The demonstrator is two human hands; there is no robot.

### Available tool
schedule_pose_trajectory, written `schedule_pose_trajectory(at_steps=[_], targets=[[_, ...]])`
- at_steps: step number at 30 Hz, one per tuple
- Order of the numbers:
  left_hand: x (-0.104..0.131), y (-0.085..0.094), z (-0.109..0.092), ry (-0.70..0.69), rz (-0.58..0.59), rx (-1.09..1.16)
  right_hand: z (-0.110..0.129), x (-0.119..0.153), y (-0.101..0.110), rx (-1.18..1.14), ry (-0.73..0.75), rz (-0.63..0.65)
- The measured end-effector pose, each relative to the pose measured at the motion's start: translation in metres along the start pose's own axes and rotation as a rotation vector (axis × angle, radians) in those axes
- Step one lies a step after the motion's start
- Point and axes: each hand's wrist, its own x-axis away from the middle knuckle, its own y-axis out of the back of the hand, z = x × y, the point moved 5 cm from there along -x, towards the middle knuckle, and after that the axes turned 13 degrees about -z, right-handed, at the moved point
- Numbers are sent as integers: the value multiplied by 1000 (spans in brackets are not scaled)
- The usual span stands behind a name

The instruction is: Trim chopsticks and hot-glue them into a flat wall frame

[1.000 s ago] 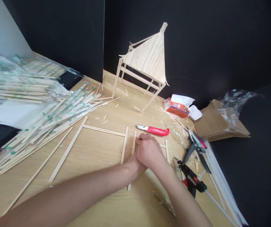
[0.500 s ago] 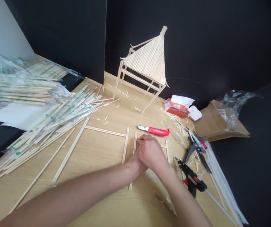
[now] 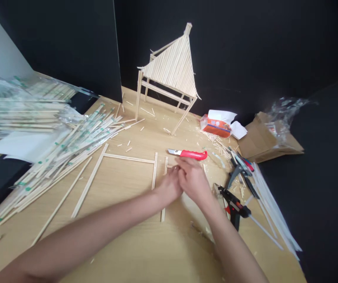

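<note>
Together, both hands press down on a small stick frame [image 3: 165, 173] that lies flat on the table [image 3: 121, 188]. The left hand [image 3: 170, 185] and the right hand [image 3: 194, 181] meet side by side over its near corner, fingers curled and bunched; they seem to pinch a short cross stick there, though whether anything is really gripped I cannot tell. The frame's one clearly visible upright runs away from the person, its near end poking out below the left wrist, so the long axis points roughly forward, and the left hand sits nearer to it. Just left lies a bigger open frame [image 3: 127, 165]. Beyond the fingertips rests a red knife [image 3: 190, 154]; to the right, a glue gun [image 3: 233, 202]. Farther back stands a stick house [image 3: 170, 74], and wrapped chopsticks [image 3: 53, 153] pile up at the left.
</note>
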Motion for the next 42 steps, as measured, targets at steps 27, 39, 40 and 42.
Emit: schedule_pose_trajectory(at_steps=[27,39,40,42], targets=[[104,52,57,-142,93,-318,-31,12,-42,-204,51,-158],[103,54,56,-134,58,-266,-17,-5,-49,-205,54,-151],[103,54,56,-130,59,-266,-16,-5,-50,-205,54,-151],[102,54,56,-122,60,-261,-15,-6,-51,-202,52,-152]])
